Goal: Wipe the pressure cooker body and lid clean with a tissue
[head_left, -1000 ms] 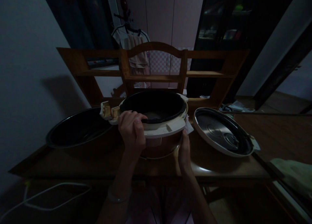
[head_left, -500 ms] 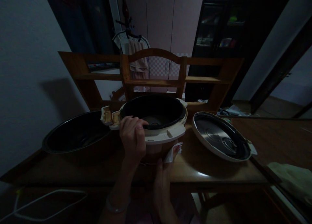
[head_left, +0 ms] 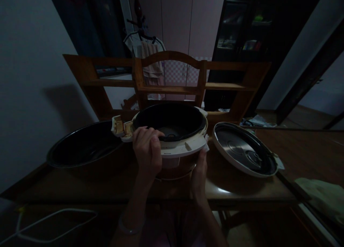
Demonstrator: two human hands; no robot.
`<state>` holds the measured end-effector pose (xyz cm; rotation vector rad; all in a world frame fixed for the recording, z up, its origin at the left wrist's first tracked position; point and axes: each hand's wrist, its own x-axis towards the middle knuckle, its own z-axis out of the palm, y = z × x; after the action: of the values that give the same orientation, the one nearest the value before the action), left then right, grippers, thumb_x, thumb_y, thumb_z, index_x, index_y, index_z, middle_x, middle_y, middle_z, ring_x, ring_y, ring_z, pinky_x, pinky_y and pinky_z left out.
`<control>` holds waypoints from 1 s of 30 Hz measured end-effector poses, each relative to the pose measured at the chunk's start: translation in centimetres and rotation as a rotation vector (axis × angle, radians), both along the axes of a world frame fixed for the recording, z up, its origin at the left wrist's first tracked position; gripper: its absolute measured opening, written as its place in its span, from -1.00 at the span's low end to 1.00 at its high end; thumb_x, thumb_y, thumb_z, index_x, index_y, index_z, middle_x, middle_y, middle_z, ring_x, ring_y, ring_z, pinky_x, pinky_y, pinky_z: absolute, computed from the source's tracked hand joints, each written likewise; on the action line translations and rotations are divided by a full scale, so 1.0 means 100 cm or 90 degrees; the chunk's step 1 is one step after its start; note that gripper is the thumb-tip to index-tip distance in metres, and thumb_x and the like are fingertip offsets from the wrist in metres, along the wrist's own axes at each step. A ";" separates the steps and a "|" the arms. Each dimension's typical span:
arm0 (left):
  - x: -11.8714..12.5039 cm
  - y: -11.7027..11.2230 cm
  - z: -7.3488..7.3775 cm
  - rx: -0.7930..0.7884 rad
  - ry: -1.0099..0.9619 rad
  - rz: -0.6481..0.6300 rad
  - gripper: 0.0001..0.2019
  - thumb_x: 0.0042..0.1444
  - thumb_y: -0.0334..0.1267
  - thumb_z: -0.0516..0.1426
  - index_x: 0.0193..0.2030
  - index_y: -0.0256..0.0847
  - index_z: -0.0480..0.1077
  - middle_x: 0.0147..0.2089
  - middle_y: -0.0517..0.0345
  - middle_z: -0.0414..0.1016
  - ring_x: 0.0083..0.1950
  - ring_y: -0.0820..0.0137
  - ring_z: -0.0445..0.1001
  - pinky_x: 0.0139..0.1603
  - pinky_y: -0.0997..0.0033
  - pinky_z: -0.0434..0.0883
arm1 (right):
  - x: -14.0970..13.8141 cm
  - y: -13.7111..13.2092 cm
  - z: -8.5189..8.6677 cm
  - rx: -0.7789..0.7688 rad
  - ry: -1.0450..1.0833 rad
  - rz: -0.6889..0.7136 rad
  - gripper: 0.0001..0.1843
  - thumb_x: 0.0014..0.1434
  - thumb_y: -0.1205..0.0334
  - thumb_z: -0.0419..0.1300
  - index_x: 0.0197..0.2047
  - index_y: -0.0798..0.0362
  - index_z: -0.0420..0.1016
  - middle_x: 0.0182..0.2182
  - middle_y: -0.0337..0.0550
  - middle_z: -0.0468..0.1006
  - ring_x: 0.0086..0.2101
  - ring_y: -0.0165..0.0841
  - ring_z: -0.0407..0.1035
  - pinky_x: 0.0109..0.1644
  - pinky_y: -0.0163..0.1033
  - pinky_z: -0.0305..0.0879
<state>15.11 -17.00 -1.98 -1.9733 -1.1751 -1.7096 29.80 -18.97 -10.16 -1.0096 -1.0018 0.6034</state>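
Note:
A rice cooker body (head_left: 185, 146) with a white rim and dark empty cavity stands on the wooden table (head_left: 242, 189). My left hand (head_left: 146, 152) grips its near-left rim, fingers curled over the edge. My right hand (head_left: 199, 171) presses a white cloth (head_left: 205, 147) against the cooker's right side, just under the rim. The black inner pot (head_left: 83, 145) lies to the left on the table. The detached lid (head_left: 244, 148) lies upside down to the right, its metal inside showing.
A wooden chair back (head_left: 169, 75) and shelf frame stand behind the table. A white cable (head_left: 53, 222) loops on the floor at lower left. A pale cloth (head_left: 319, 193) lies at the far right. The room is dim.
My right hand with the cloth dropped to the cooker's front base, then moved back up to its right side under the rim. My left hand stayed on the rim.

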 end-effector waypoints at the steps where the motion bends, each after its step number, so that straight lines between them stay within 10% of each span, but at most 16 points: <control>1: 0.000 0.000 0.000 0.000 -0.003 -0.001 -0.62 0.39 -0.29 -0.21 -0.32 -0.14 0.37 -0.34 0.06 0.42 -0.19 0.24 0.37 0.14 0.03 0.24 | -0.006 -0.005 -0.002 -0.001 -0.007 -0.003 -0.35 0.53 -0.07 -0.22 0.56 -0.06 -0.21 0.51 -0.16 -0.20 0.47 -0.27 -0.28 0.51 0.10 -0.34; 7: 0.000 0.000 0.000 -0.003 0.000 0.000 -0.61 0.38 -0.28 -0.21 -0.31 -0.14 0.39 -0.35 0.06 0.43 -0.19 0.24 0.37 0.13 0.03 0.25 | -0.047 -0.040 -0.031 0.011 -0.155 -0.030 -0.32 0.53 0.06 -0.15 0.56 -0.17 -0.41 0.52 -0.22 -0.46 0.46 -0.16 -0.57 0.48 0.30 -0.51; 14: 0.000 -0.001 0.001 -0.019 0.003 -0.005 -0.62 0.37 -0.30 -0.21 -0.30 -0.15 0.38 -0.34 0.06 0.42 -0.19 0.25 0.36 0.16 0.01 0.24 | -0.063 -0.048 -0.068 0.016 -0.279 -0.022 -0.28 0.51 0.23 -0.14 0.55 -0.19 -0.50 0.51 -0.14 -0.54 0.46 -0.06 -0.56 0.43 0.42 -0.25; 30: 0.004 0.011 0.000 0.020 -0.001 -0.020 -0.66 0.35 -0.30 -0.17 -0.33 -0.16 0.37 -0.38 0.10 0.42 -0.25 0.28 0.35 0.08 0.06 0.24 | -0.030 -0.017 -0.032 0.090 -0.298 -0.068 -0.27 0.51 0.20 -0.11 0.55 -0.25 -0.45 0.52 -0.16 -0.43 0.47 -0.07 -0.48 0.45 0.40 -0.36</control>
<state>15.51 -15.94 -1.98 -1.9820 -1.1159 -1.7341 26.81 -20.66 -13.40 -1.0944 -1.3701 0.2031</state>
